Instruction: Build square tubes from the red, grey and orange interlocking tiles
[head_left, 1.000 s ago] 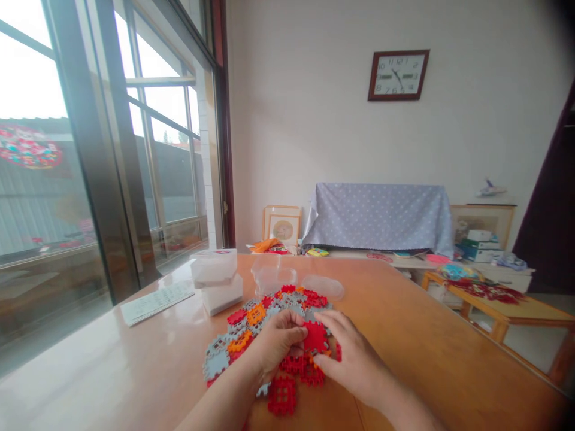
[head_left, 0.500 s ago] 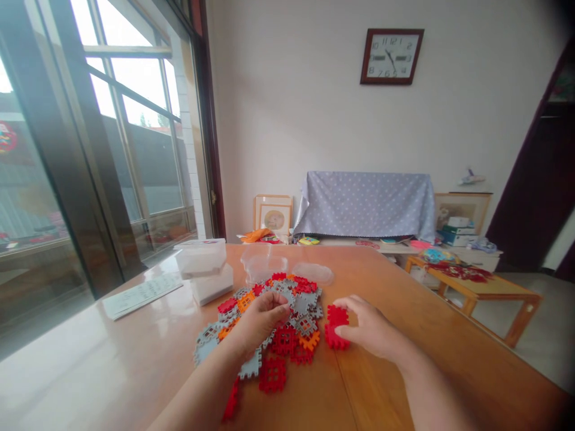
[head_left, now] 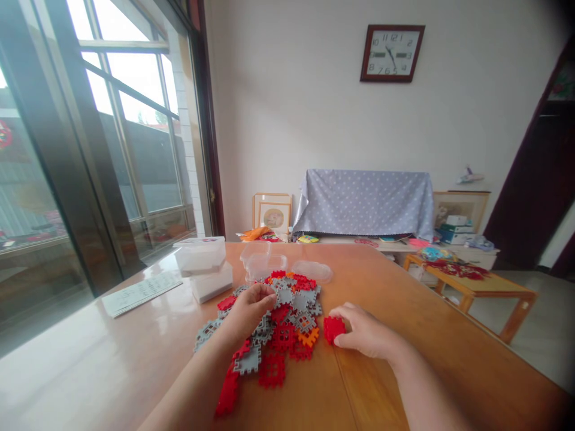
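Note:
My right hand (head_left: pixel 366 329) curls its thumb and fingers around red toothed plastic building tiles (head_left: pixel 335 330), right of the pile. They form a compact block on or just above the tabletop. Over the pile, my left hand (head_left: pixel 251 308) has its thumb and fingertips pinched together; what is between them, if anything, I cannot make out. Beneath it spreads a heap of interlocking tiles, with grey tiles (head_left: pixel 248 359), red tiles (head_left: pixel 272 370) and an orange tile (head_left: pixel 308 337). My left hand and forearm hide part of the heap.
Two white boxes (head_left: pixel 211 282) stand at the back left, by a printed sheet (head_left: pixel 141 294). Clear plastic containers (head_left: pixel 265 263) and an oval clear lid (head_left: pixel 312 271) lie behind the heap. A low wooden table (head_left: pixel 489 284) stands to the right.
My left hand has moved a little left and back across the pile. The red tiles at my right hand, earlier one above the other, now form a compact block.

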A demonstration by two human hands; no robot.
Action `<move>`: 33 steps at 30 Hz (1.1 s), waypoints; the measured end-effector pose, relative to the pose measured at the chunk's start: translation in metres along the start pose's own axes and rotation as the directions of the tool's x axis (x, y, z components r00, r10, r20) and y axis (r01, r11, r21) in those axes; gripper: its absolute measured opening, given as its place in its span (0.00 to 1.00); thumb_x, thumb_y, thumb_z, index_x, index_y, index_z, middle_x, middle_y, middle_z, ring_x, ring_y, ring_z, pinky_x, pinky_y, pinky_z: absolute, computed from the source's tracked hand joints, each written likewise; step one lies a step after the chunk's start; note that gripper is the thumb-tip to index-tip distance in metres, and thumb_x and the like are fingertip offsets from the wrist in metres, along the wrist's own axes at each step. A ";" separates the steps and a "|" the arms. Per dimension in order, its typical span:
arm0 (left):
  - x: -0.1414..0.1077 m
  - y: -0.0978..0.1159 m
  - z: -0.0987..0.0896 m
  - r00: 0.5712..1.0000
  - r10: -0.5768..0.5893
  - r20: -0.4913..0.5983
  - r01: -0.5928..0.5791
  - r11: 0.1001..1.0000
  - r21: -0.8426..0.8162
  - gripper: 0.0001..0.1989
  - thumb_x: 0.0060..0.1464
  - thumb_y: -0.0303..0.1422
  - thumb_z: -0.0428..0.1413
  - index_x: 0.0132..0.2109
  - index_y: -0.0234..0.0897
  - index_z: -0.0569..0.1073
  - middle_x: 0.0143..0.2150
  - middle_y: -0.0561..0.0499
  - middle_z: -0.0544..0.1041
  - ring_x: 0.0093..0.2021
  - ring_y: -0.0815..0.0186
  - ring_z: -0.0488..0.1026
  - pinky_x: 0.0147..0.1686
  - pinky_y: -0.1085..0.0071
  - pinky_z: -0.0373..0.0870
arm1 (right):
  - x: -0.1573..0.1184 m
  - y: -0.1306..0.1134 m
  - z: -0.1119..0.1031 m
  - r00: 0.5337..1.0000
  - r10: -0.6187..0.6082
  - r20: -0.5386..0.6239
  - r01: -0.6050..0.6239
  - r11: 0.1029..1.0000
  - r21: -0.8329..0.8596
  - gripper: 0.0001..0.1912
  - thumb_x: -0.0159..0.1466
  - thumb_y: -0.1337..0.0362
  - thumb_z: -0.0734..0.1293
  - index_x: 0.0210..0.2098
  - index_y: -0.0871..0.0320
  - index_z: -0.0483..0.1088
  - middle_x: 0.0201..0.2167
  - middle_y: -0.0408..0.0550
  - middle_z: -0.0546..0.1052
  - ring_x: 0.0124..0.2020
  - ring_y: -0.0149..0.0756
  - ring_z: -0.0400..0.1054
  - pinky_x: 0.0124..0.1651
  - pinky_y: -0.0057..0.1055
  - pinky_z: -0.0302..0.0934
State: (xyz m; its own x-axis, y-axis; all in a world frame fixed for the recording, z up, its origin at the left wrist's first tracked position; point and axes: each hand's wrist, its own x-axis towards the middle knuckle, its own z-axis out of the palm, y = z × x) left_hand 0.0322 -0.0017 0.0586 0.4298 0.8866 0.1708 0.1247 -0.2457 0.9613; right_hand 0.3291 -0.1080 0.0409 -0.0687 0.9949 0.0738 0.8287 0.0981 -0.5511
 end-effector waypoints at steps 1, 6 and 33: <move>0.000 0.000 0.000 1.000 0.005 -0.002 -0.005 1.000 0.003 0.14 0.54 0.43 0.60 0.38 0.36 0.72 0.32 0.53 0.73 0.31 0.68 0.67 0.35 0.71 0.62 | 0.000 0.000 0.000 1.000 0.006 0.008 -0.006 1.000 -0.001 0.18 0.53 0.62 0.72 0.44 0.51 0.75 0.42 0.46 0.73 0.46 0.42 0.68 0.49 0.33 0.60; 0.001 0.001 -0.003 0.999 -0.008 -0.046 0.008 1.000 0.004 0.16 0.51 0.45 0.61 0.38 0.37 0.72 0.30 0.54 0.72 0.29 0.69 0.65 0.32 0.72 0.60 | 0.001 0.005 0.001 1.000 0.019 0.023 -0.020 0.999 0.034 0.26 0.54 0.60 0.72 0.53 0.51 0.73 0.48 0.48 0.74 0.51 0.45 0.68 0.55 0.36 0.60; -0.010 -0.006 -0.007 0.939 0.271 0.213 -0.334 0.561 0.757 0.19 0.42 0.20 0.53 0.40 0.42 0.77 0.46 0.46 0.75 0.50 0.56 0.67 0.50 0.63 0.64 | 0.021 -0.016 0.035 0.942 -0.143 -0.303 0.153 0.988 0.010 0.18 0.65 0.51 0.63 0.48 0.51 0.76 0.45 0.49 0.79 0.51 0.46 0.71 0.55 0.41 0.63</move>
State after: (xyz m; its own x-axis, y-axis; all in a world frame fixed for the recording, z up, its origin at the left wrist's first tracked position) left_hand 0.0214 -0.0066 0.0529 0.6279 0.6821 0.3748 0.6037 -0.7308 0.3185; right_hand 0.2949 -0.0878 0.0218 -0.0151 0.9165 0.3999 0.8029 0.2495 -0.5414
